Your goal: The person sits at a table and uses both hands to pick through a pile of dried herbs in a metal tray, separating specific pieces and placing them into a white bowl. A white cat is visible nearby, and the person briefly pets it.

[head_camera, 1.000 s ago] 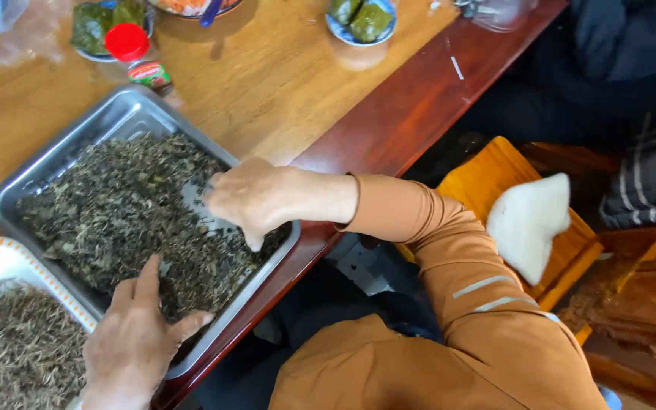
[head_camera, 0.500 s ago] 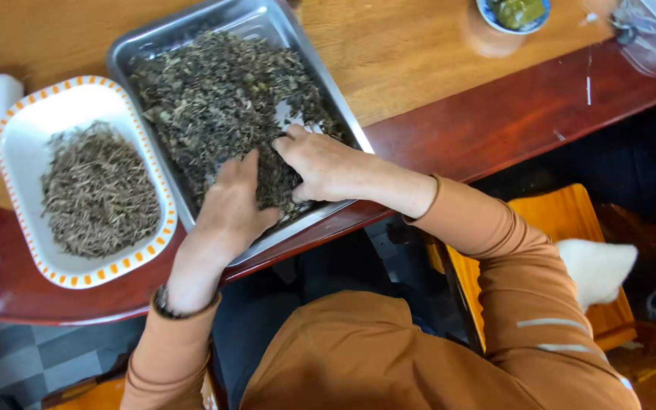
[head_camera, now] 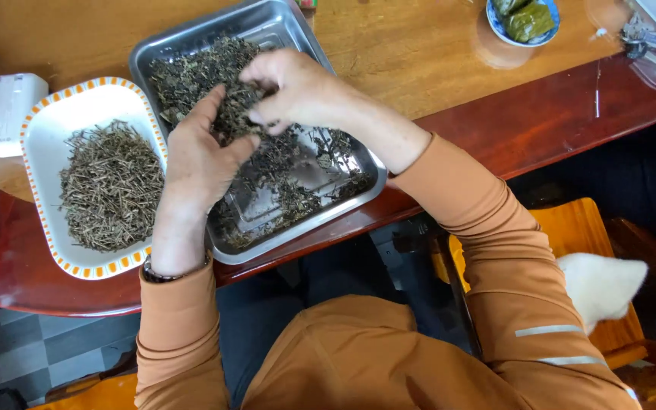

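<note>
While the person sat at a big wooden table (head_camera: 419, 53), pale and glossy on top with a dark reddish curved edge, grey checkered floor tiles (head_camera: 39, 353) showed below on the left and an orange wooden chair (head_camera: 578, 228) with a white fluffy cushion (head_camera: 601, 285) sat on the right. Sleeves were a soft orange knit. The steel tray (head_camera: 191, 45) was a shiny rectangle with rounded corners, tilted a bit on the table, half covered in dark crinkly dried leaves (head_camera: 191, 76), with bare metal showing at the near end. The left hand (head_camera: 199, 156) was cupped open, palm up, with a loose clump of leaves resting on it, and the right hand (head_camera: 298, 91) was curled over that same clump, fingers pinching into it, both over the middle of the tray. Just left of the tray was a white oblong dish (head_camera: 47, 125) with an orange-dashed rim, holding a pile of thin brownish stems (head_camera: 111, 186). A small blue bowl (head_camera: 525, 19) of green wrapped bits sat at the far right.
</note>
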